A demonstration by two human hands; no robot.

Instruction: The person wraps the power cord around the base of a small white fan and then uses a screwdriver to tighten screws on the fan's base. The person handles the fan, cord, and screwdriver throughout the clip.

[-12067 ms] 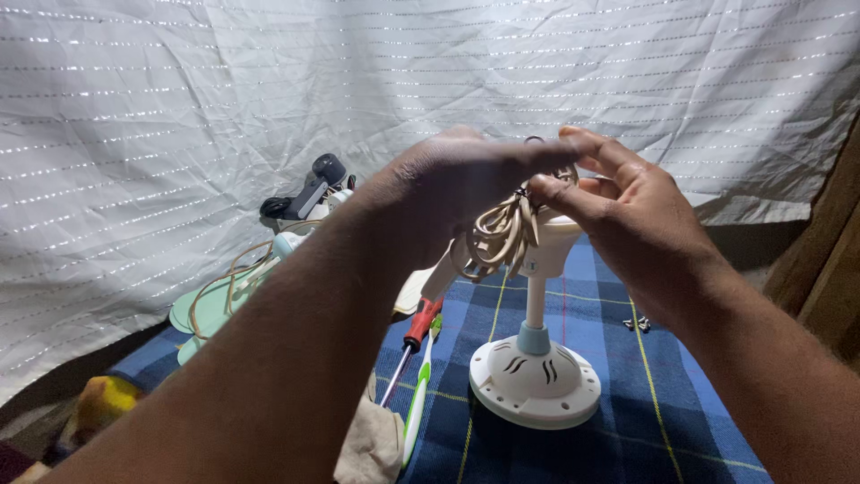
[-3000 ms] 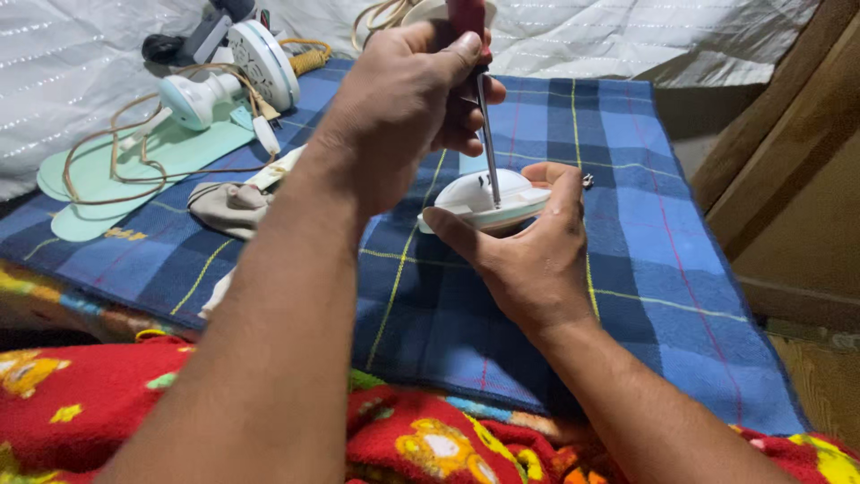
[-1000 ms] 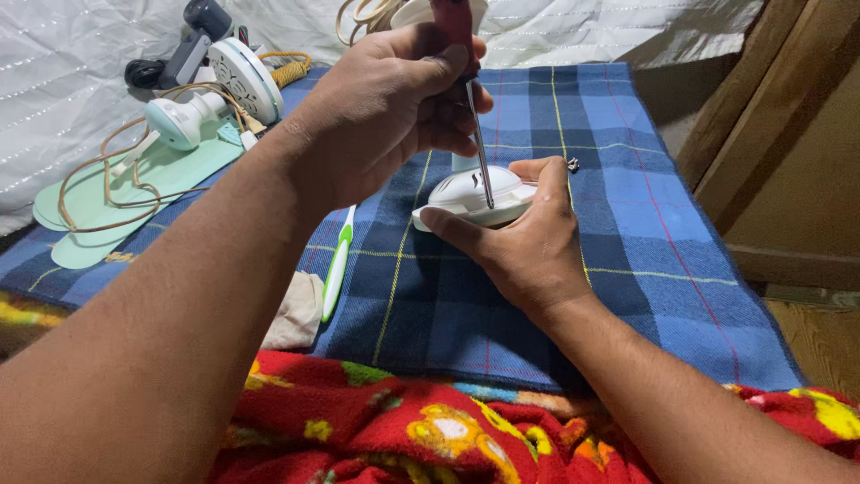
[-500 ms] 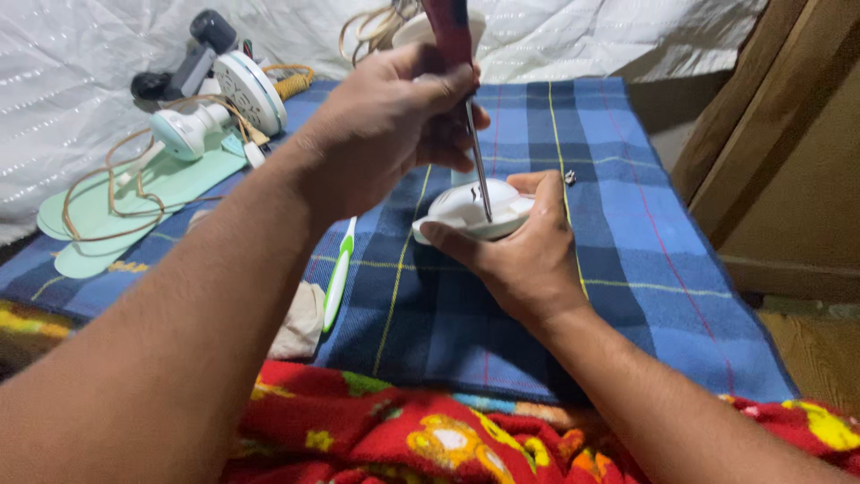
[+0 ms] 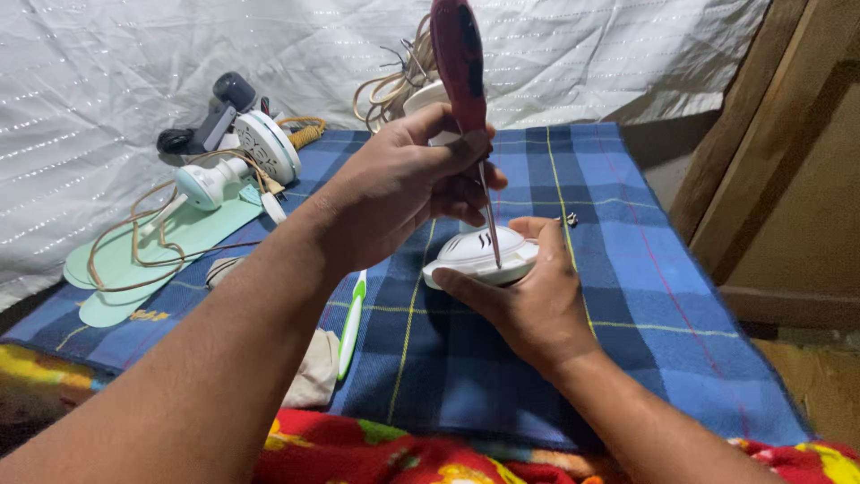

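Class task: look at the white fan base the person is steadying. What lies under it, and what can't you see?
Under the white fan base lie the right hand and blue plaid cloth. Its underside is hidden.

A red-handled screwdriver (image 5: 461, 99) is held upright, its thin shaft planted on a white round base (image 5: 482, 255) with small vent slots. The base is kept slightly tilted above a blue plaid cloth (image 5: 627, 296).
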